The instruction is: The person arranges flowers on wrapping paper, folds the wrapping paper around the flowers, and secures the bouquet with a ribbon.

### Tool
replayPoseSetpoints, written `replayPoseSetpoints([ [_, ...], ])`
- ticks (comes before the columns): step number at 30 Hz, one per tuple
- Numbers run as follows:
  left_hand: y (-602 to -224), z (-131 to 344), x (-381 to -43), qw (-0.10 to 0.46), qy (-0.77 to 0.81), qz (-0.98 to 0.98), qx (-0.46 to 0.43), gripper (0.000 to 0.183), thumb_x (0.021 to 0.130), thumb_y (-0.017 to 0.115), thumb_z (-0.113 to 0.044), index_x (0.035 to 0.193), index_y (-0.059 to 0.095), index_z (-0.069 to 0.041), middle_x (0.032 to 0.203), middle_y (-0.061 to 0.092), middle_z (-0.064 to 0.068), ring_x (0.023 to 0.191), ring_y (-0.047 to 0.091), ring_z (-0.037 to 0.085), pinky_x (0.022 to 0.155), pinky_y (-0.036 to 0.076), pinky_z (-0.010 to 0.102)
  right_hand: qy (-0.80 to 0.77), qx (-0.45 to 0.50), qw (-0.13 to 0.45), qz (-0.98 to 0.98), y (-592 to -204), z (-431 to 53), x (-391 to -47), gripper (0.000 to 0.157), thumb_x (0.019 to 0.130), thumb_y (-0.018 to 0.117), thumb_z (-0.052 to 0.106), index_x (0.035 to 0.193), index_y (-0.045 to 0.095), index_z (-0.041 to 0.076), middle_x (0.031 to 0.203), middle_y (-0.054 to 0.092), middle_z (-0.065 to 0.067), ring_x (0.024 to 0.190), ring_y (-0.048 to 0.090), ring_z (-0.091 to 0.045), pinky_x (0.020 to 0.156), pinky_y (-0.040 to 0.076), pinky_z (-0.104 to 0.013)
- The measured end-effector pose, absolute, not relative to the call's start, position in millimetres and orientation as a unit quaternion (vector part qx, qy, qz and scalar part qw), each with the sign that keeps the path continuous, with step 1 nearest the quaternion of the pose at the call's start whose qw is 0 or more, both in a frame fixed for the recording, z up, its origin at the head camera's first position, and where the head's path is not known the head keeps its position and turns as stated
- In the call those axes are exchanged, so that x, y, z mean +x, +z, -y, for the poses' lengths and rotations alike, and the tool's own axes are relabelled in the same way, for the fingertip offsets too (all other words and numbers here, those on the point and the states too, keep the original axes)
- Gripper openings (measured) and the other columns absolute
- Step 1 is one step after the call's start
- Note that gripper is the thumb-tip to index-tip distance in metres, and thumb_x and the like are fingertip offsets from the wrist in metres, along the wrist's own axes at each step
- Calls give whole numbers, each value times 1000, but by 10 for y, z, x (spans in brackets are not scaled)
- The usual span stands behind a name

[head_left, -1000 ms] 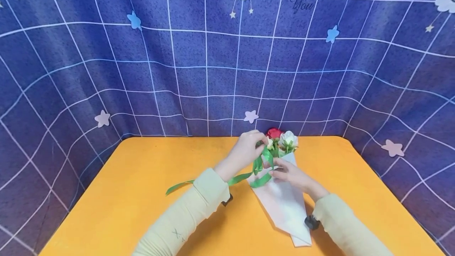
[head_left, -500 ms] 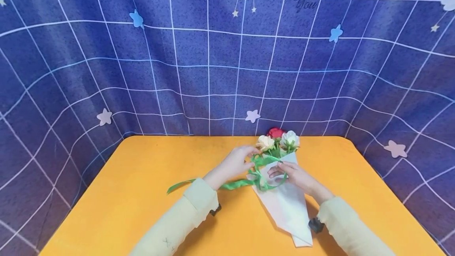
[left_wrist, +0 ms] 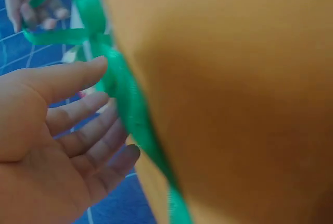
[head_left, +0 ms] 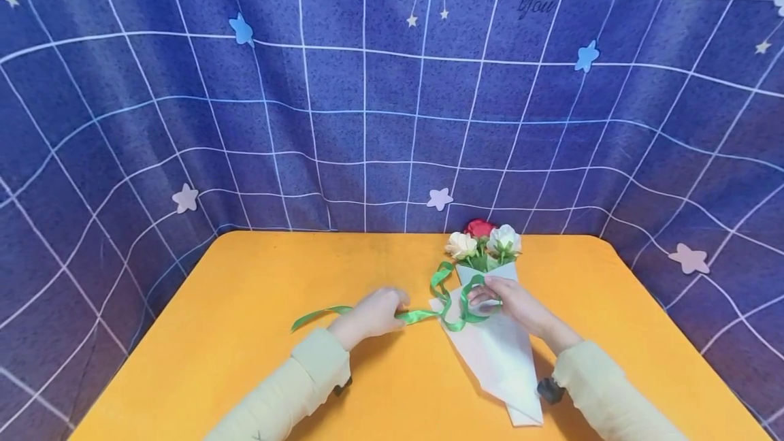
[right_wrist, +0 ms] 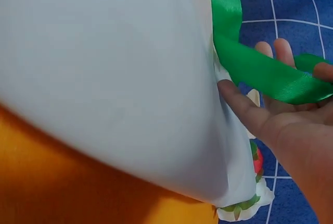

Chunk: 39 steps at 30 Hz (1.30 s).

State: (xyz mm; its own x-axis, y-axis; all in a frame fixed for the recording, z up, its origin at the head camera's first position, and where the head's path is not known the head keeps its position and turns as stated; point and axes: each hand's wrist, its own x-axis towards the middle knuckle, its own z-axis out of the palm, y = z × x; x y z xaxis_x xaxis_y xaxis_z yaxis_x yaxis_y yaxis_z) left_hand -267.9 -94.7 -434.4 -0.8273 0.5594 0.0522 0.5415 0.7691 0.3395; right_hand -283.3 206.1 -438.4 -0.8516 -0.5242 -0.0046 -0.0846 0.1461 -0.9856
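Note:
A bouquet wrapped in white paper (head_left: pixel 490 352) lies on the right part of the table, with a cream rose (head_left: pixel 461 246), a red rose (head_left: pixel 480 227) and a white rose (head_left: pixel 504 240) at its far end. Green ribbon (head_left: pixel 419 316) loops over the paper and trails left. My right hand (head_left: pixel 517 305) holds a ribbon loop above the wrap; in the right wrist view the ribbon crosses the palm and the pinch is partly cut off. Left of the bouquet, my left hand (head_left: pixel 373 315) hovers at the ribbon tail, its fingers (left_wrist: pixel 93 138) loosely bent and not gripping it.
An orange table (head_left: pixel 275 278) carries the bouquet. A blue curtain (head_left: pixel 392 121) with a white grid, stars and clouds stands behind and along both sides. Dark wrist devices (head_left: pixel 550 390) show under the sleeves.
My left hand has let go of the ribbon near the flowers and moved left and toward me. Its upper loop has slackened onto the paper. My right hand stays over the wrap.

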Motion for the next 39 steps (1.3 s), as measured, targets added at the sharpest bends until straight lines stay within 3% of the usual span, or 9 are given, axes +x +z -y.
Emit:
replayPoseSetpoints([
  [5, -4467, 1016, -2671, 25, 166, -944, 283, 9, 81, 73, -14, 83, 66, -8, 81, 59, -1, 74, 49, 11, 67, 44, 26, -594, -213, 149, -762, -4369, -2087, -2801, 51, 104, 34, 27, 118, 50, -19, 112, 59, -33, 104, 60, -29, 94, 46, -49],
  [12, -4517, 1208, -2655, 33, 196, -943, 268, 20, 88, 66, -13, 72, 54, -13, 68, 47, -6, 63, 39, 9, 60, 36, 25, -566, -178, 115, -797, -4321, -2167, -2774, 33, 101, 39, 17, 95, 52, -13, 84, 60, -12, 77, 60, -14, 76, 52, -28],
  [19, -4474, 1455, -2608, 25, 219, -938, 267, 18, 92, 61, -15, 75, 57, -10, 64, 45, -6, 57, 38, 8, 56, 36, 24, -530, -147, 121, -827, -4267, -2330, -2723, 32, 100, 41, 16, 100, 53, -13, 59, 46, -2, 55, 45, -12, 58, 47, -29],
  [25, -4411, 1692, -2543, 21, 232, -941, 245, 25, 96, 55, -18, 73, 57, -8, 58, 37, -6, 53, 34, 7, 53, 34, 23, -522, -107, 130, -836, -4204, -2517, -2671, 43, 99, 47, 30, 99, 53, -13, 53, 29, 4, 46, 30, -9, 48, 36, -27],
  [33, -4359, 2036, -2529, -4, 238, -948, 209, 26, 95, 56, -17, 70, 52, -15, 58, 38, -7, 52, 34, 6, 50, 32, 22, -497, -97, 101, -856, -4147, -2840, -2671, 39, 100, 47, 30, 91, 54, -8, 56, 32, 4, 47, 32, -8, 46, 38, -27],
  [39, -4364, 2284, -2501, 2, 247, -950, 193, 20, 94, 57, -16, 74, 57, -14, 59, 43, -6, 51, 36, 7, 49, 33, 23, -401, -100, 57, -909, -4144, -3069, -2614, 38, 97, 52, 34, 88, 59, -3, 54, 38, 4, 43, 39, -10, 43, 39, -28],
])
